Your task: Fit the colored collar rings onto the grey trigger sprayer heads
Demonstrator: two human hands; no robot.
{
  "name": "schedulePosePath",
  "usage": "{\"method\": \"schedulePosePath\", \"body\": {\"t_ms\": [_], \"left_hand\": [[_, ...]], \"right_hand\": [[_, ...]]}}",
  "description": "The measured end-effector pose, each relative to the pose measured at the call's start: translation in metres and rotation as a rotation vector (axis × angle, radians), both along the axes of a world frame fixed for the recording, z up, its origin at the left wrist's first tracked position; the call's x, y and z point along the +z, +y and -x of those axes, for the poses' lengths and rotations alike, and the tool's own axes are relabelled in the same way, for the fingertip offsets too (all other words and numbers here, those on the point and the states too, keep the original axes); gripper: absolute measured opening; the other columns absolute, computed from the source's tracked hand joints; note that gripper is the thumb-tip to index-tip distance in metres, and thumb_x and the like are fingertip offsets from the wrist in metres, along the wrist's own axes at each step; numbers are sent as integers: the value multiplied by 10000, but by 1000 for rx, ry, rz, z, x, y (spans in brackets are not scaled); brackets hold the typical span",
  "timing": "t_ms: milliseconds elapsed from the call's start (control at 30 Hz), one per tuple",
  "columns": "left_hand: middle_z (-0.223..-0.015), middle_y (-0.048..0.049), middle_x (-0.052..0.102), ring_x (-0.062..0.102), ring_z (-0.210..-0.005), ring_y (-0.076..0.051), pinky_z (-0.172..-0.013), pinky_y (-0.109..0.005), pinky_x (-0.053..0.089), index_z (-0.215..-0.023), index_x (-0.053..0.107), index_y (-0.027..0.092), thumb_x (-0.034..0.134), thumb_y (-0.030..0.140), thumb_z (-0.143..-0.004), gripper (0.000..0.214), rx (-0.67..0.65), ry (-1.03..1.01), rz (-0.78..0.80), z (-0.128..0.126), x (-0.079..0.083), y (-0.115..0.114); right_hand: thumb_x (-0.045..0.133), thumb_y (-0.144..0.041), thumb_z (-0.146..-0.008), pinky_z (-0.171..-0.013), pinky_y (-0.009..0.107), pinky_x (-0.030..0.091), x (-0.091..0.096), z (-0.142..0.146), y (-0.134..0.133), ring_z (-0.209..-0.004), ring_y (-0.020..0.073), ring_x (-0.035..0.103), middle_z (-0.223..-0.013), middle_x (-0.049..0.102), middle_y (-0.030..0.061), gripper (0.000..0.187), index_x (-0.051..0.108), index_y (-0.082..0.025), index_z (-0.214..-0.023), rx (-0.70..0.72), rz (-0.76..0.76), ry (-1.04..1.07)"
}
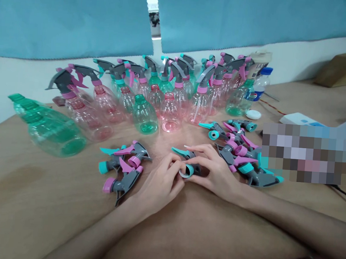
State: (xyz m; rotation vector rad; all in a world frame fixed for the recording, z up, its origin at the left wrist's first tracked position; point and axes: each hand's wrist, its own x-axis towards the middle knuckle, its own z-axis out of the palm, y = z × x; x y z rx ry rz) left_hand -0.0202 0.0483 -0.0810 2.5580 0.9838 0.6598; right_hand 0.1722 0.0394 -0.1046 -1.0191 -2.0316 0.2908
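A grey trigger spray head with a teal collar (pixel 189 170) and a teal trigger is held between my two hands at the middle of the table. My right hand (pixel 216 168) grips its body and collar from the right, with the index finger stretched over the top. Bent together, the fingers of my left hand (pixel 166 174) pinch the collar's rim from the left; anything small between them is hidden. The collar's open end faces me. Left of my hands lie several loose spray heads (pixel 127 182) in pink and teal. More loose spray heads (pixel 251 173) are heaped to the right.
Behind my hands stand uncapped bottles, among them a green one (pixel 145 115) and a pink one (pixel 171 115). Several bottles with spray heads (pixel 201 104) fill the back. Green bottles (pixel 57 133) stand left. At right are a white cap (pixel 253 114), a blue-capped bottle (pixel 260 86) and a blurred-out patch.
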Motion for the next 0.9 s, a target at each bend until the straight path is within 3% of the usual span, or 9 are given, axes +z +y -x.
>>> {"method": "schedulePosePath", "body": {"t_ms": [300,533,733,900], "left_hand": [[-982,-42,539,564,-804,-155,-708,-296,480,-933,515,195,438,72,-845,169,21,-51,12,4,-2,0],[-837,-7,601,593,-696,-138,-597,-245,469,-895,559,198,520,264,-889,77,77,-56,60,3,7,-3],[-796,10,627,600,-637,-117,-549,-217,470,-873,575,199,590,266,-862,69,121,-168,73,2,0,0],[-721,28,626,607,-598,-118,-561,-234,504,-880,520,196,599,301,-866,132,188,-289,203,5,-7,2]], "right_hand": [[686,-355,-783,-941,458,474,-1,-1,2,-1122,250,541,-1188,568,87,267,642,-240,-1020,-33,76,61],[656,-265,-803,-947,469,469,-2,-1,3,-1118,252,553,-1169,575,81,227,625,-243,-1027,-42,85,76],[650,-277,-812,-946,472,468,-4,-1,3,-1127,254,545,-1157,565,86,236,607,-243,-1041,-48,100,76],[652,-271,-814,-963,460,457,-3,-2,3,-1142,243,532,-1158,550,82,232,600,-240,-1038,-48,122,74]]}}
